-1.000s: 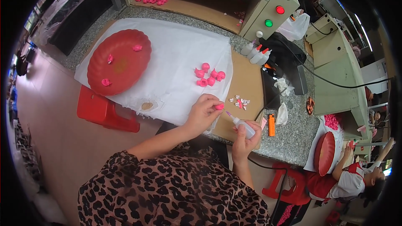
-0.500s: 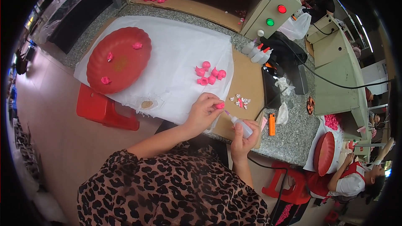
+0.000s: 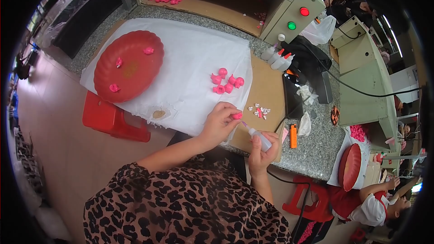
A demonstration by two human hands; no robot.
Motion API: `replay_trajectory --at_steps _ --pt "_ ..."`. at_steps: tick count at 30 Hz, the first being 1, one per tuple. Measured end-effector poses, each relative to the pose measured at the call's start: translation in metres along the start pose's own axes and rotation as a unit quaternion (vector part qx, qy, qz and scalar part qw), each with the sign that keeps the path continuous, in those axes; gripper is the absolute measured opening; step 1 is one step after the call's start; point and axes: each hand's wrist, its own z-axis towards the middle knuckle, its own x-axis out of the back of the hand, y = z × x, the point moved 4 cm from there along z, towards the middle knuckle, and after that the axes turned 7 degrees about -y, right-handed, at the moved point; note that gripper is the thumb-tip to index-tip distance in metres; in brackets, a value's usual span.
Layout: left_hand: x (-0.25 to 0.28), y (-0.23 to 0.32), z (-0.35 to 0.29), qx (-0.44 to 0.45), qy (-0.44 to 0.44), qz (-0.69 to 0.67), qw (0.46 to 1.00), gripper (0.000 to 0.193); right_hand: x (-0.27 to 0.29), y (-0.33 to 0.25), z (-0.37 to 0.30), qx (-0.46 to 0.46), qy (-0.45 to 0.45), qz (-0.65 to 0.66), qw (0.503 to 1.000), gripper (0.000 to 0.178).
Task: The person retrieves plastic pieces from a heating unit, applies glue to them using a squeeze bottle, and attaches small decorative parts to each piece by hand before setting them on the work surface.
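Observation:
Between the fingertips of my left hand (image 3: 220, 124) is a small pink molded piece (image 3: 237, 115). My right hand (image 3: 263, 153) grips a translucent squeeze bottle (image 3: 261, 140) with a thin purple nozzle, whose tip points at the pink piece, touching or very close to it. Beyond my hands, several pink pieces (image 3: 227, 81) lie in a cluster on the white sheet (image 3: 190, 68). Small white and pink bits (image 3: 259, 110) rest on the brown board (image 3: 264, 86) next to them. A scalloped red tray (image 3: 135, 74) at the left carries three pink pieces.
Several capped squeeze bottles (image 3: 281, 61) stand at the back right. An orange lighter (image 3: 293, 135) and crumpled tissue (image 3: 304, 124) lie on the granite top. The cabinet (image 3: 278, 18) behind holds a pink pile. A black cable crosses the right side, where a co-worker (image 3: 373, 208) sits.
The bottle's nozzle has moved slightly left, closer to the pink piece. My left hand has stayed nearly still. At the right, the co-worker has shifted posture.

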Motion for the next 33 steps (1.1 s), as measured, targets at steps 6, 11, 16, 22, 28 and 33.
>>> replay_trajectory --at_steps 6,11,16,22,28,33 --pt "-0.0007 0.0016 0.0002 0.009 -0.005 -0.018 1.000 0.018 0.0000 0.0009 0.0008 0.001 -0.002 0.014 1.000 0.015" --pt "-0.0002 0.0013 0.0004 0.006 -0.006 -0.015 1.000 0.017 0.0001 0.0009 0.0017 -0.004 0.004 0.008 1.000 0.016" --pt "-0.0003 0.0009 0.0002 0.008 -0.004 -0.011 1.000 0.017 -0.0015 -0.0005 0.0021 -0.014 0.009 0.038 0.999 0.015" --pt "-0.0002 0.0012 0.0001 0.008 -0.005 -0.020 1.000 0.016 0.0002 -0.0006 0.0029 -0.014 0.009 0.031 0.999 0.015" --pt "0.0002 0.0014 0.0004 0.021 -0.013 -0.036 0.999 0.016 0.0003 -0.0034 0.0051 -0.067 0.022 0.088 0.994 0.015" --pt "0.0003 0.0006 0.0007 0.021 -0.016 -0.039 0.999 0.016 0.0012 -0.0021 0.0060 -0.082 0.036 0.109 0.990 0.015"
